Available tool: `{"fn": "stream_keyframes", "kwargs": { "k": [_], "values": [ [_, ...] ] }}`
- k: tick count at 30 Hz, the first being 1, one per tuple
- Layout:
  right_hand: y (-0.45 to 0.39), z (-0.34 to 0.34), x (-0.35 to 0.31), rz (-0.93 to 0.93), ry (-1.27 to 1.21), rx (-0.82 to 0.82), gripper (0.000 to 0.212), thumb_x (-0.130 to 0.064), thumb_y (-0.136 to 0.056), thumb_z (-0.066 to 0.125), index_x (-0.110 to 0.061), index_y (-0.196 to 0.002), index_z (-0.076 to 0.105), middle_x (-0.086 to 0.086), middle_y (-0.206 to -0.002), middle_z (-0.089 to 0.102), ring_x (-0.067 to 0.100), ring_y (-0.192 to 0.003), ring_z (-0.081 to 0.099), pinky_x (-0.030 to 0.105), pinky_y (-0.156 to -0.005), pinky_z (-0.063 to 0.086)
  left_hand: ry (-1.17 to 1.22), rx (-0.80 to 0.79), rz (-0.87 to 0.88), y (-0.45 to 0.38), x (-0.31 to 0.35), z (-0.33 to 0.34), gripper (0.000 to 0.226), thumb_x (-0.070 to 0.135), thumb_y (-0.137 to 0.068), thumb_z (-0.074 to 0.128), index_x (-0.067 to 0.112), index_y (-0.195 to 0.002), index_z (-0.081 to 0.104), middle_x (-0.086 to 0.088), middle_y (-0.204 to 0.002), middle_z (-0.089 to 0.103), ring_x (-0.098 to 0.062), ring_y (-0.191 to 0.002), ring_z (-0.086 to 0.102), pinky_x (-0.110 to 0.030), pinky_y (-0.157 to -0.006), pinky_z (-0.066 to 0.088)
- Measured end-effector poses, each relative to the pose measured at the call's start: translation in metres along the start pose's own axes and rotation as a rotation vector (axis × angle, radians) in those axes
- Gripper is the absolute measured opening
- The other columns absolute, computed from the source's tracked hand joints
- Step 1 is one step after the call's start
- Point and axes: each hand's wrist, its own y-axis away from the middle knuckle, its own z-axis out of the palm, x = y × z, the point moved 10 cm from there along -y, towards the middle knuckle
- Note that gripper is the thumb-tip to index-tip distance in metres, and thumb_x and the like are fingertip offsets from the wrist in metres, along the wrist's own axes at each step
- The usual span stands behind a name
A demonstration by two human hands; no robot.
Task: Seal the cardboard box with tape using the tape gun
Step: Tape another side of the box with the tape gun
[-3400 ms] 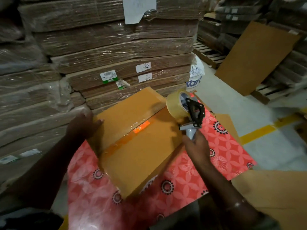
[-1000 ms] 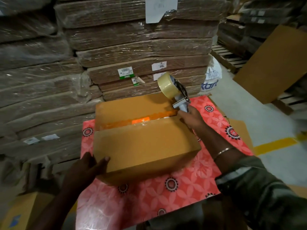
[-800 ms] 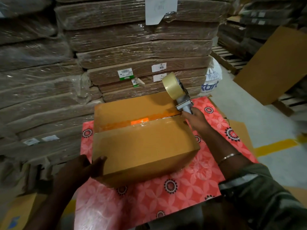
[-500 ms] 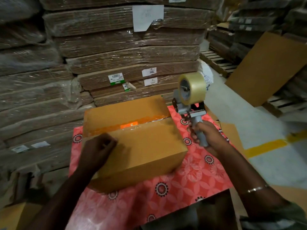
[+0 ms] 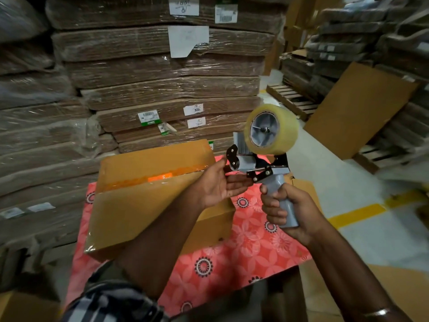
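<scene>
With the right hand (image 5: 284,211) clenched on the tape gun (image 5: 262,159) above the cardboard box (image 5: 144,194), the left hand (image 5: 219,184), open, touched its front, where the blade could probably cut a finger.

Dim overall, with warm, muddy tones. Brightest on the pale floor (image 5: 362,231) at right, lit from somewhere above. Glare on the shrink-wrapped cardboard stacks (image 5: 162,73) and a glowing orange reflection on the taped seam (image 5: 160,177). Sharp around the tape roll (image 5: 271,132); smeared with motion blur toward the left and right edges. Wide-angle bending at the borders. Deep shadow along the bottom.
</scene>
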Motion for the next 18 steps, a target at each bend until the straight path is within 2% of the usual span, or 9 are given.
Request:
{"fn": "stream_keyframes", "kwargs": {
  "k": [2, 4, 7, 10, 14, 18],
  "values": [
    [0.01, -0.001, -0.004, -0.01, 0.015, 0.011, 0.036, -0.009, -0.06, 0.067, -0.006, -0.094, 0.057, 0.002, -0.063, 0.037, 0.008, -0.039, 0.034, 0.022, -0.034, 0.03, 0.008, 0.037, 0.006, -0.002, -0.004, 0.008, 0.032, 0.031, -0.106, 0.042, 0.01, -0.11, 0.065, -0.007, -0.078, 0.075, -0.017, -0.07, 0.075, -0.028, -0.071, 0.061],
    [0.018, -0.002, -0.007, -0.015, 0.03, 0.013, 0.035, -0.009, -0.061, 0.064, -0.006, -0.094, 0.057, 0.003, -0.063, 0.035, 0.008, -0.039, 0.033, 0.022, -0.033, 0.029, 0.036, 0.064, 0.04, -0.005, -0.007, 0.01, 0.018, 0.01, -0.103, 0.047, 0.005, -0.105, 0.064, -0.007, -0.075, 0.073, -0.014, -0.065, 0.073, -0.022, -0.06, 0.059],
    [0.026, -0.004, -0.011, -0.015, 0.054, 0.001, 0.037, -0.009, -0.058, 0.068, -0.006, -0.094, 0.058, 0.003, -0.064, 0.034, 0.008, -0.04, 0.033, 0.022, -0.034, 0.027, 0.048, 0.061, 0.096, -0.004, -0.008, 0.009, 0.024, -0.01, -0.098, 0.048, 0.001, -0.092, 0.068, -0.011, -0.079, 0.074, -0.015, -0.071, 0.074, -0.021, -0.062, 0.06],
    [0.028, -0.004, -0.012, -0.024, 0.074, 0.005, 0.036, -0.009, -0.059, 0.067, -0.005, -0.094, 0.057, 0.004, -0.064, 0.035, 0.008, -0.04, 0.032, 0.022, -0.035, 0.026, 0.036, -0.021, 0.091, 0.003, -0.006, 0.012, 0.043, -0.013, -0.097, 0.049, 0.006, -0.07, 0.076, -0.012, -0.08, 0.074, -0.018, -0.076, 0.075, -0.023, -0.068, 0.062],
    [0.024, 0.003, -0.012, -0.05, 0.075, 0.009, 0.036, -0.009, -0.062, 0.064, -0.005, -0.097, 0.055, 0.005, -0.065, 0.033, 0.009, -0.04, 0.031, 0.022, -0.035, 0.026, -0.07, -0.114, 0.049, 0.011, -0.002, 0.008, 0.036, -0.008, -0.094, 0.059, 0.015, -0.078, 0.08, -0.011, -0.091, 0.071, -0.016, -0.076, 0.07, -0.025, -0.069, 0.06],
    [0.016, 0.011, -0.01, -0.08, 0.081, 0.014, 0.035, -0.009, -0.064, 0.061, -0.004, -0.098, 0.055, 0.005, -0.064, 0.034, 0.009, -0.04, 0.031, 0.021, -0.034, 0.028, -0.153, -0.125, 0.02, 0.01, 0.005, -0.001, 0.029, -0.007, -0.093, 0.06, 0.013, -0.084, 0.08, -0.006, -0.087, 0.069, -0.012, -0.074, 0.067, -0.023, -0.066, 0.059]
  ]
}}
